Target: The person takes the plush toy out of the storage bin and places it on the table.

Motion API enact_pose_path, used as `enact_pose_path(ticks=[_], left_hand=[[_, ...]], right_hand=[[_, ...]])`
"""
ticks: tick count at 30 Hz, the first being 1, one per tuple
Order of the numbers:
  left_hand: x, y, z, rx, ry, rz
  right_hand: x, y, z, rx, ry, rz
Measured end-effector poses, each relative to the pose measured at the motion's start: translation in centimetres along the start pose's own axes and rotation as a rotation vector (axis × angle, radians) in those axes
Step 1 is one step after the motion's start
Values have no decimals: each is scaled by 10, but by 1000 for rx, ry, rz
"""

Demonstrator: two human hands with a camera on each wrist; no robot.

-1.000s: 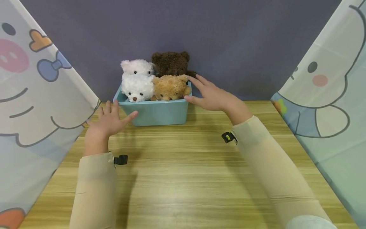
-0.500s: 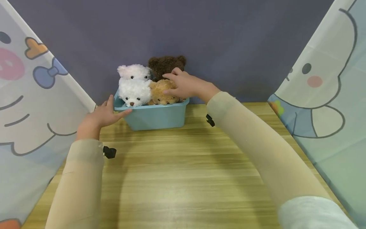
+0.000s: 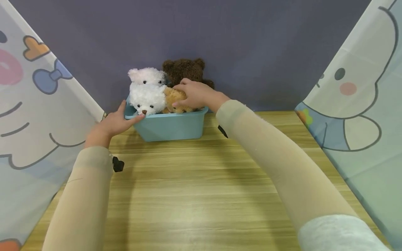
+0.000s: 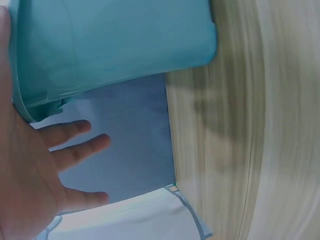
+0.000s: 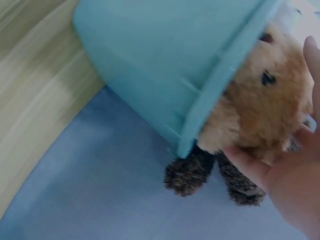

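A light-blue plastic bin (image 3: 171, 128) stands against the back wall with several plush toys in it. My right hand (image 3: 198, 94) grips the head of a tan teddy bear (image 3: 170, 97), fingers behind and thumb in front. The bear's dark eye and light muzzle show in the right wrist view, where its body (image 5: 270, 100) leans at the bin's rim. At the bin's left corner rests my left hand (image 3: 112, 124), its thumb along the rim. In the left wrist view the other fingers (image 4: 80, 152) stick out straight beside the bin wall.
Beside the tan bear sit a white bear (image 3: 147, 99), a pinkish-white plush (image 3: 148, 76) and a dark brown bear (image 3: 183, 69) behind. Cartoon-printed cloth panels (image 3: 355, 125) flank the wood-grain table (image 3: 182, 181), and a dark grey wall (image 3: 245, 52) closes the back.
My right hand has moved left from beside the bin onto the tan bear's head and taken hold of it. The left hand has come to the bin's left rim.
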State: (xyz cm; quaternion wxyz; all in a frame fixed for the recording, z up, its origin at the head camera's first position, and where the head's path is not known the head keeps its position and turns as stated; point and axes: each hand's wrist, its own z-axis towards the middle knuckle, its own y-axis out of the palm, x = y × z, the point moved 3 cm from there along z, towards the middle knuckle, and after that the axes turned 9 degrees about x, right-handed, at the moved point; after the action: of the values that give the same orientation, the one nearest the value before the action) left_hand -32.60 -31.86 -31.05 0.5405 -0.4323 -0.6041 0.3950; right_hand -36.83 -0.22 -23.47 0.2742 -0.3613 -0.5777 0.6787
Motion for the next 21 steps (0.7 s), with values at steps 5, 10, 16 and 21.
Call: enact_pose_path(ticks=[5, 10, 16, 21], left_hand=[[1, 2, -4, 18, -34, 33], [2, 2, -2, 14, -35, 55], [0, 1, -2, 20, -39, 54], [1, 3, -2, 23, -34, 55]], right_hand=[[0, 17, 0, 84, 12, 11], [3, 32, -6, 197, 3, 26], [2, 38, -9, 280, -1, 44], [2, 45, -12, 333, 15, 84]])
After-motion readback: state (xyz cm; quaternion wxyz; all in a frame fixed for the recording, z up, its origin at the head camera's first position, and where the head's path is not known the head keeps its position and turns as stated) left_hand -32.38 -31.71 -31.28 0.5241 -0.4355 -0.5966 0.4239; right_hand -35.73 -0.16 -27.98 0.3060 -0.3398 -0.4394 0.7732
